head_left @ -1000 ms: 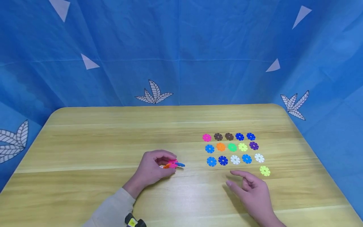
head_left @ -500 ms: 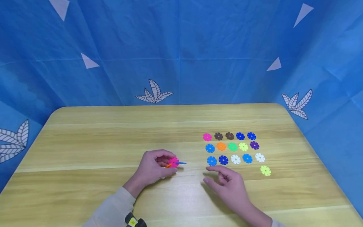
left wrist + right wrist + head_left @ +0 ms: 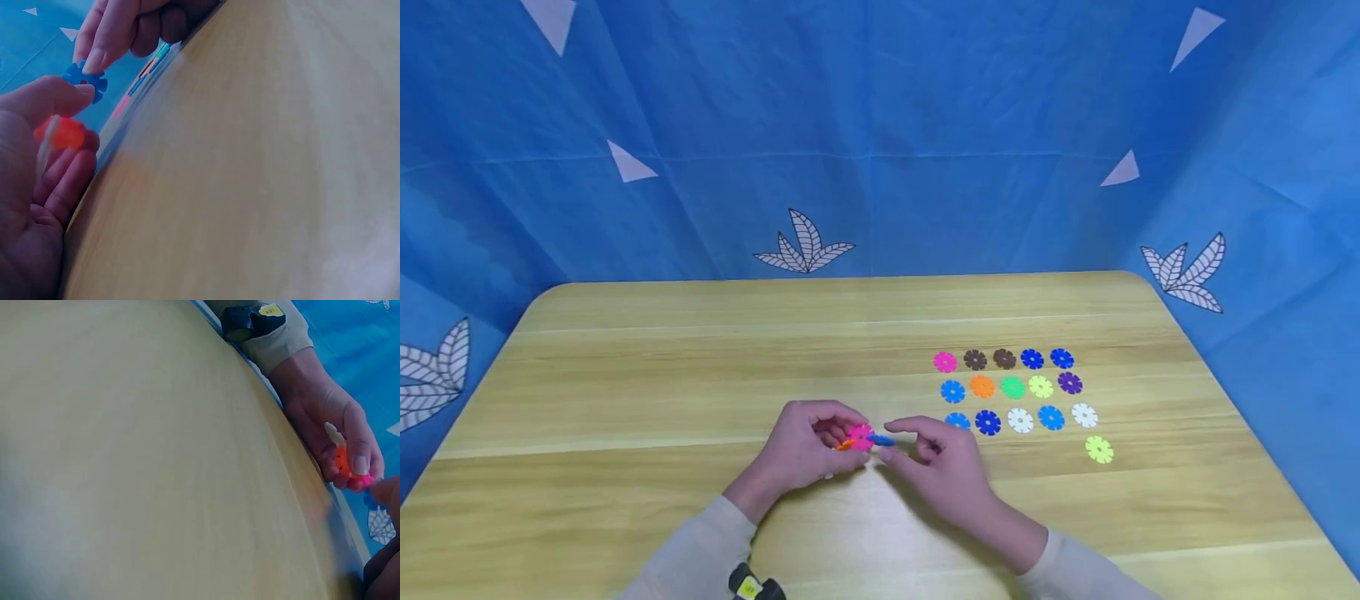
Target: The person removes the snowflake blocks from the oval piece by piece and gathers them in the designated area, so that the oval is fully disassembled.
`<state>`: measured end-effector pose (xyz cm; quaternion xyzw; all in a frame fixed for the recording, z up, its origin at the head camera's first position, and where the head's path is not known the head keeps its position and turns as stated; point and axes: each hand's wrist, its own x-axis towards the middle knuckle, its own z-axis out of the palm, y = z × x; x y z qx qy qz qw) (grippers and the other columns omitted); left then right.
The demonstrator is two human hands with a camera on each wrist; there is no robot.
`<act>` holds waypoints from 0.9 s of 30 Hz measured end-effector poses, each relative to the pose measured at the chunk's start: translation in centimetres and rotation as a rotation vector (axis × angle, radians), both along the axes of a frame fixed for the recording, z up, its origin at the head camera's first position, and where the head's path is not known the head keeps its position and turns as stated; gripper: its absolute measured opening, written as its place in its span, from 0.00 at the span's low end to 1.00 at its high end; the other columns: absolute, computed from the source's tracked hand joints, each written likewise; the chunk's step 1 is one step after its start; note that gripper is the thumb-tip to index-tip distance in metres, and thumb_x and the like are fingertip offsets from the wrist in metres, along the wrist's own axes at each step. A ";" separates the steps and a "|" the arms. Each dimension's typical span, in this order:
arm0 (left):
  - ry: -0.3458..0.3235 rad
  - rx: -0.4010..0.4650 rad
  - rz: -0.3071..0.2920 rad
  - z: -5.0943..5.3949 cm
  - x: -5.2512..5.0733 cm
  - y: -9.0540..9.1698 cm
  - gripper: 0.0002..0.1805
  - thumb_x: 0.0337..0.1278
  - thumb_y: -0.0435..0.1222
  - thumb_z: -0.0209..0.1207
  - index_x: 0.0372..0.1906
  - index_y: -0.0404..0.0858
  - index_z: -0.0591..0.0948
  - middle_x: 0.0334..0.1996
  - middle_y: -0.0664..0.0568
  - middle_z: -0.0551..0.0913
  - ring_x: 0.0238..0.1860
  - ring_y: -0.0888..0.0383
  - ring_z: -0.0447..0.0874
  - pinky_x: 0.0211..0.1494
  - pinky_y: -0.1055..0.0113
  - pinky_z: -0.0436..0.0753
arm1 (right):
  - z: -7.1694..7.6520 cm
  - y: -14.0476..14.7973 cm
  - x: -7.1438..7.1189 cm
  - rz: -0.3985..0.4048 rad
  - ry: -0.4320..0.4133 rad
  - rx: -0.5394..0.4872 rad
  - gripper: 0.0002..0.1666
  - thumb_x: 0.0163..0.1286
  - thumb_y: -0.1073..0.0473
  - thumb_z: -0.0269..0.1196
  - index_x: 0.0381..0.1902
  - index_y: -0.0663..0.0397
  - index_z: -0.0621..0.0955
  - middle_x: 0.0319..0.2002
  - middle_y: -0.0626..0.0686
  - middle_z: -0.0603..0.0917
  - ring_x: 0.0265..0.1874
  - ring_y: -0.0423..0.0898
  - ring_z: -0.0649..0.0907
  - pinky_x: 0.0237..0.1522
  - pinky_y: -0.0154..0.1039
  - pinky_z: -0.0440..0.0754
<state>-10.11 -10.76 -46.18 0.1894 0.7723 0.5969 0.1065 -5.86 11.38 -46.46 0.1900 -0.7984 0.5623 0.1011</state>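
My left hand pinches a small chain of joined, notched plastic building discs. In it, a pink disc stands beside an orange disc, and a white disc shows edge-on in the left wrist view. A blue disc joins on at the chain's right end. The thumb and forefinger of my right hand pinch this blue disc, the thumb lying on its face. How the discs slot together is partly hidden behind the left thumb and fingers.
Loose notched discs lie flat in rows on the wooden table, right of the hands. Among them are a pink disc, a green disc and, apart at the front, a yellow-green disc. A blue cloth hangs behind.
My right hand has moved left from in front of the loose discs to the blue disc. The left hand stays in place; the chain has turned slightly in its fingers.
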 end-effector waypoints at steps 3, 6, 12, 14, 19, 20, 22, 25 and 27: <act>0.000 0.000 -0.011 0.0 0.0 0.0 0.18 0.38 0.31 0.79 0.40 0.42 0.88 0.30 0.54 0.85 0.32 0.53 0.83 0.36 0.64 0.84 | -0.1 -0.6 -0.3 -0.006 0.038 -0.004 0.14 0.56 0.62 0.77 0.41 0.53 0.88 0.11 0.38 0.63 0.13 0.31 0.61 0.20 0.35 0.73; 0.003 0.003 -0.018 0.1 0.0 -0.1 0.18 0.38 0.29 0.79 0.40 0.41 0.88 0.30 0.54 0.85 0.31 0.53 0.82 0.36 0.64 0.84 | -0.1 -0.9 -0.4 -0.025 0.028 0.006 0.10 0.56 0.62 0.77 0.37 0.51 0.89 0.10 0.37 0.64 0.11 0.31 0.61 0.17 0.34 0.72; -0.013 0.005 -0.033 0.2 0.1 -0.1 0.18 0.39 0.29 0.78 0.40 0.41 0.87 0.31 0.53 0.84 0.31 0.53 0.82 0.35 0.64 0.84 | -0.2 -1.1 -0.3 -0.044 -0.042 0.009 0.04 0.57 0.63 0.76 0.30 0.53 0.89 0.10 0.37 0.66 0.11 0.32 0.63 0.21 0.35 0.77; -0.014 -0.007 -0.033 0.2 0.0 -0.1 0.18 0.39 0.31 0.79 0.41 0.41 0.87 0.31 0.53 0.84 0.31 0.53 0.82 0.35 0.64 0.84 | -0.2 -1.2 -0.3 -0.047 -0.048 0.007 0.04 0.56 0.64 0.76 0.29 0.56 0.89 0.10 0.37 0.67 0.11 0.32 0.63 0.21 0.35 0.78; 0.022 -0.041 -0.028 0.1 0.0 -0.1 0.20 0.39 0.36 0.80 0.42 0.40 0.88 0.30 0.54 0.84 0.31 0.53 0.81 0.34 0.64 0.83 | -0.2 -1.3 -0.3 -0.048 -0.033 0.007 0.04 0.55 0.65 0.76 0.28 0.57 0.88 0.10 0.37 0.67 0.12 0.32 0.63 0.19 0.34 0.75; 0.029 -0.043 -0.029 0.0 0.0 -0.1 0.20 0.39 0.36 0.80 0.42 0.40 0.88 0.30 0.55 0.84 0.30 0.54 0.81 0.34 0.64 0.83 | -0.2 -1.3 -0.3 -0.050 -0.023 0.009 0.04 0.55 0.65 0.76 0.27 0.56 0.89 0.10 0.37 0.67 0.13 0.32 0.63 0.19 0.33 0.74; 0.035 -0.046 -0.031 0.0 0.0 0.0 0.18 0.40 0.36 0.80 0.41 0.41 0.88 0.29 0.55 0.84 0.30 0.54 0.81 0.34 0.64 0.83 | -0.2 -1.3 -0.3 -0.053 -0.006 0.009 0.04 0.55 0.65 0.76 0.27 0.56 0.89 0.11 0.37 0.67 0.13 0.32 0.63 0.17 0.33 0.72; 0.031 -0.041 -0.038 0.0 0.1 0.0 0.16 0.41 0.34 0.79 0.39 0.42 0.88 0.29 0.54 0.83 0.29 0.54 0.81 0.33 0.65 0.82 | -0.1 -1.2 -0.2 -0.058 0.010 0.007 0.05 0.54 0.66 0.76 0.26 0.55 0.88 0.11 0.37 0.68 0.13 0.32 0.64 0.16 0.32 0.70; 0.024 -0.040 -0.041 0.0 0.1 0.1 0.16 0.41 0.34 0.79 0.39 0.43 0.88 0.29 0.54 0.83 0.30 0.54 0.80 0.33 0.65 0.82 | -0.2 -1.2 -0.1 -0.059 0.019 0.001 0.05 0.54 0.67 0.76 0.25 0.56 0.88 0.11 0.38 0.69 0.13 0.32 0.64 0.15 0.32 0.69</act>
